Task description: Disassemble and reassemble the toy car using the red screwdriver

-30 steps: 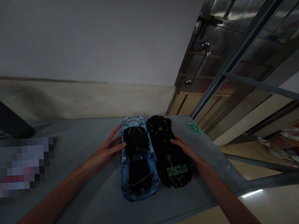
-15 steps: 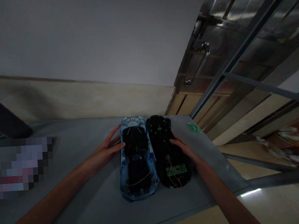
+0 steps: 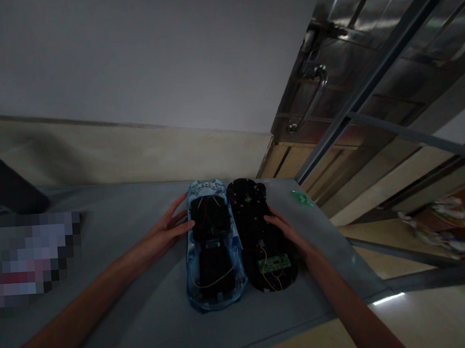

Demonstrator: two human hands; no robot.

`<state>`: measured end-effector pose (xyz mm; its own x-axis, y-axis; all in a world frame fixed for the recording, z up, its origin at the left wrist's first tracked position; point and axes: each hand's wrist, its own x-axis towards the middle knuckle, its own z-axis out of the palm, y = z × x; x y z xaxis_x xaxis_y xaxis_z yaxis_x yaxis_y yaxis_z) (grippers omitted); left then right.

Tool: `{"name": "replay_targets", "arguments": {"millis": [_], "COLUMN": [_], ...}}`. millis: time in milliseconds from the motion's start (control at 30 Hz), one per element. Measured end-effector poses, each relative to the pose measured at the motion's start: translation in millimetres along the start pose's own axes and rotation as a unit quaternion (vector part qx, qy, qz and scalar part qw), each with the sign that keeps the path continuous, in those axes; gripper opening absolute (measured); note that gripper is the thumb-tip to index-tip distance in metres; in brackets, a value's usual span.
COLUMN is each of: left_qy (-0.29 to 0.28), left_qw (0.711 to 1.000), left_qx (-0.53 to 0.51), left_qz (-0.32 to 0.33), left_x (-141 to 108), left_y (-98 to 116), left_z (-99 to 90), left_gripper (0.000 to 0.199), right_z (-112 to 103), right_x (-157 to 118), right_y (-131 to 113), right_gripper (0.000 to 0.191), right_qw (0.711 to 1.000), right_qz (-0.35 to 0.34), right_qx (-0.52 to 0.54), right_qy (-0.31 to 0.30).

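Note:
A blue toy car body shell (image 3: 237, 255) lies upturned on the grey table, its dark inside and a thin loose wire showing. My left hand (image 3: 172, 225) grips its left side, thumb over the rim and fingers along the outer edge. Right beside the shell, touching or nearly so, is the black toy car chassis (image 3: 245, 220). On it sits a green circuit board (image 3: 275, 263) with yellow wires near the close end. My right hand (image 3: 285, 226) holds the chassis by its right edge, thumb on top, the other fingers mostly hidden.
A small green packet (image 3: 302, 198) lies at the table's (image 3: 146, 316) right. At the left are a dark object (image 3: 10, 182) and a blurred-out flat item (image 3: 33, 259). A wall (image 3: 156, 152) rises behind; a metal frame (image 3: 354, 103) and a door handle (image 3: 310, 103) stand to the right.

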<state>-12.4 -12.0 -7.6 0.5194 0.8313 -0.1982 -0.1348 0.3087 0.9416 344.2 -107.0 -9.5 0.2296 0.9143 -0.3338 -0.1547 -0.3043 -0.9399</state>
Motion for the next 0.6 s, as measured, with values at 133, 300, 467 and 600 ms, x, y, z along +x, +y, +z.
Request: {"name": "replay_targets", "arguments": {"millis": [133, 300, 467, 600], "left_qy": [0.015, 0.0, -0.002, 0.012], "left_qw": [1.0, 1.0, 1.0, 1.0], "left_qx": [0.005, -0.006, -0.004, 0.007], "left_qz": [-0.003, -0.001, 0.0, 0.006], "left_x": [0.4, -1.1, -1.6, -1.2], "left_y": [0.4, 4.4, 5.8, 3.3], "left_z": [0.4, 3.4, 4.2, 3.4], "left_gripper": [0.118, 0.117, 0.119, 0.114], "right_z": [-1.6, -1.9, -1.5, -0.8], "right_x": [-0.4, 0.9, 3.9, 4.0], "right_y": [1.4, 1.8, 3.8, 3.7], "right_gripper": [0.052, 0.058, 0.062, 0.057], "right_qw": [1.0, 1.0, 1.0, 1.0], "right_qz": [-0.005, 0.002, 0.008, 0.006], "right_qx": [-0.001, 0.001, 0.014, 0.012], "right_qy": [0.015, 0.008, 0.005, 0.016]}}
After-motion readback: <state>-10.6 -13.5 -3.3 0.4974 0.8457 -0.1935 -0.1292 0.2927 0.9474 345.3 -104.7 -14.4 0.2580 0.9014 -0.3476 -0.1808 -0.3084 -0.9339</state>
